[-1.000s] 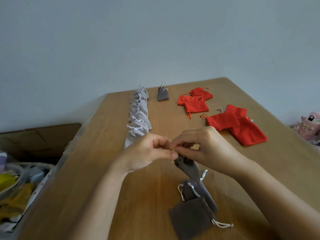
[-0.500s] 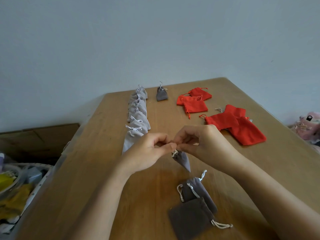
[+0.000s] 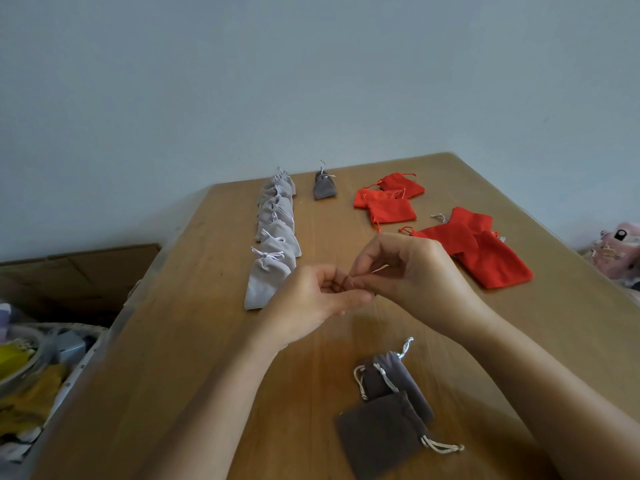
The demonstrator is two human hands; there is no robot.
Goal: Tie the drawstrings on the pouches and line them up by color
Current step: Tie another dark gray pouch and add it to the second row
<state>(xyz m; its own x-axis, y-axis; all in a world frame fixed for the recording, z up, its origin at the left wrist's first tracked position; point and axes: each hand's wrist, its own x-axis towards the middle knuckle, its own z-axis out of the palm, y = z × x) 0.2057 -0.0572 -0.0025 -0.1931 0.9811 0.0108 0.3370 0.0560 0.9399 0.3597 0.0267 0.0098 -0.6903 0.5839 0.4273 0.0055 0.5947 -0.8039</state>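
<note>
Gone from sight since half a second ago is the dark grey pouch that dangled under the fingertips; only its drawstring (image 3: 380, 269) shows, a thin pale cord pinched in the curled fingers of the right hand (image 3: 415, 271), so the pouch itself cannot be placed. Both hands hang above the middle of the table (image 3: 207, 341). The left hand (image 3: 318, 299) has its fingers curled too, thumb against the right fingertips, but I cannot tell whether it grips the cord. Nearer the person lie two untied dark pouches (image 3: 391, 410), one overlapping the other, cords loose. Beyond the left hand a row of light grey pouches (image 3: 275, 223), each tied with a bow, runs to the far edge. Just beside the row's far end stands one tied dark grey pouch (image 3: 323, 187). Red pouches (image 3: 485, 251) lie flat in two loose heaps on the right. Off the table sit a cardboard box (image 3: 69, 271) on the left and a pink toy (image 3: 620, 247) on the right.
</note>
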